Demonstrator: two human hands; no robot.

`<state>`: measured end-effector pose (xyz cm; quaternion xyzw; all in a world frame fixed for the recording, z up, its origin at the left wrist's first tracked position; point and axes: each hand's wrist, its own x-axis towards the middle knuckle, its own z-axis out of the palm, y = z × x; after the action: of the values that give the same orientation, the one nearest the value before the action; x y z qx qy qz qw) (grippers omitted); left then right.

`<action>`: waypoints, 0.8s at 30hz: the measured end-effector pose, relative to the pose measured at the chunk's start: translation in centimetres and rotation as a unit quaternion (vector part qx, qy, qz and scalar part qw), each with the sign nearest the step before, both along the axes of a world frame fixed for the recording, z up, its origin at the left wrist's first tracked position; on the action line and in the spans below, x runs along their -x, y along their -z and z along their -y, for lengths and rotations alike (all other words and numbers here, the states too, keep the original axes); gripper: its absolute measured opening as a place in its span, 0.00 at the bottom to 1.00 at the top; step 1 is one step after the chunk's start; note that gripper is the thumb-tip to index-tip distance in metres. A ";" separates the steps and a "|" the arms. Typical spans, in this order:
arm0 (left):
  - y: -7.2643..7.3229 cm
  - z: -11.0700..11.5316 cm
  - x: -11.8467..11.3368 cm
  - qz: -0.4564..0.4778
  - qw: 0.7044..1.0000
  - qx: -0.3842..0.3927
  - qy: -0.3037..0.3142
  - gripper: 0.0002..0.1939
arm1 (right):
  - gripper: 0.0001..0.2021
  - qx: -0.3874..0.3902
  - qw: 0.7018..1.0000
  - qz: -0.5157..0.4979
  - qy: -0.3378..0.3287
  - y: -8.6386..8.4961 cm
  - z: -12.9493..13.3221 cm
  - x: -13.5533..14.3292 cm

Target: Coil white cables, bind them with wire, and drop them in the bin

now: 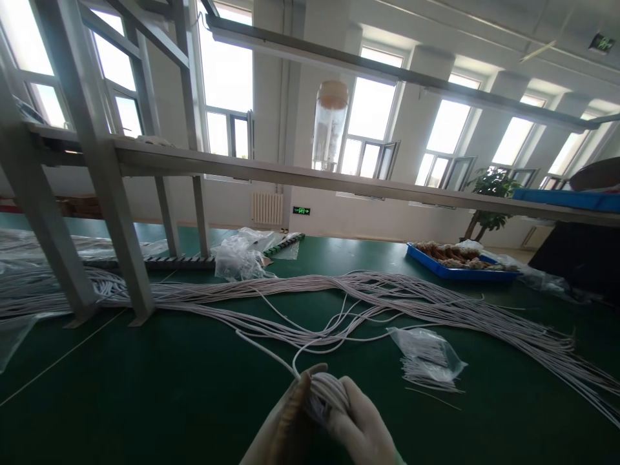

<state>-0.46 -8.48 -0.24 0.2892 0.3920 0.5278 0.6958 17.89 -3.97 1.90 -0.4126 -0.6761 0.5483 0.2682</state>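
Observation:
Near the bottom centre, a coil of thin white cable (330, 391) is gripped between both hands above the green tabletop. My left hand (287, 416) is wrapped round the coil's left side, slightly blurred. On the right side, my right hand (362, 420) closes its fingers on the same coil; some fingertips are hidden behind it. A loose cable end (264, 350) sticks out up and left from the coil, and another strand curves up toward the long cable bundle (310, 284) lying across the table.
A clear bag with short thin pieces (429, 358) lies right of my hands. Farther back are a blue tray (465, 274) of brownish items and crumpled plastic bags (242, 255). Metal posts (116, 194) stand at left, carrying a shelf (271, 169) with a clear bottle (330, 126).

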 end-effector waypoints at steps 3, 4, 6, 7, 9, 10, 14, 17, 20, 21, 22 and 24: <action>-2.2 0.4 -1.3 0.059 0.997 0.050 -0.017 0.43 | 0.17 0.091 0.991 -0.097 -0.026 -0.6 0.1 0.2; -2.8 0.4 -1.6 0.075 0.994 0.069 -0.027 0.46 | 0.17 0.094 0.991 -0.094 -0.025 -0.4 0.1 0.3; -3.3 0.1 -2.1 0.087 0.991 0.089 -0.046 0.45 | 0.17 0.060 0.997 -0.047 0.001 0.6 -0.1 0.6; -3.3 0.0 -2.3 0.089 0.990 0.093 -0.056 0.42 | 0.18 0.025 0.999 -0.009 0.026 1.2 -0.2 0.8; -2.9 -0.3 -2.6 0.100 0.987 0.099 -0.072 0.36 | 0.21 -0.046 0.992 0.085 0.081 2.0 -0.3 1.4; -2.7 -0.4 -2.7 0.105 0.986 0.102 -0.079 0.33 | 0.23 -0.064 0.983 0.137 0.101 2.1 -0.4 1.8; -3.1 -0.1 -2.5 0.093 0.986 0.106 -0.087 0.32 | 0.27 -0.072 0.955 0.277 0.079 1.1 -0.7 2.9; -4.0 0.4 -2.2 0.055 0.992 0.100 -0.048 0.32 | 0.24 -0.064 0.958 0.277 0.036 -0.2 -0.6 2.9; -4.0 0.3 -2.2 0.056 0.992 0.104 -0.042 0.34 | 0.19 -0.054 0.962 0.267 0.016 -1.2 -0.2 2.6; -3.8 0.2 -2.3 0.061 0.991 0.106 -0.049 0.34 | 0.17 -0.055 0.963 0.263 0.011 -1.4 -0.1 2.6; -3.5 0.0 -2.4 0.064 0.991 0.105 -0.056 0.35 | 0.16 -0.053 0.964 0.260 0.009 -1.7 0.1 2.5; -3.0 -0.2 -2.5 0.062 0.990 0.108 -0.067 0.33 | 0.15 -0.019 0.965 0.262 0.018 -2.1 0.2 2.6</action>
<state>2.06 -8.24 2.80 0.1520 0.4209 0.5448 0.7092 15.30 -4.20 3.96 -0.5487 -0.7257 0.4031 0.0989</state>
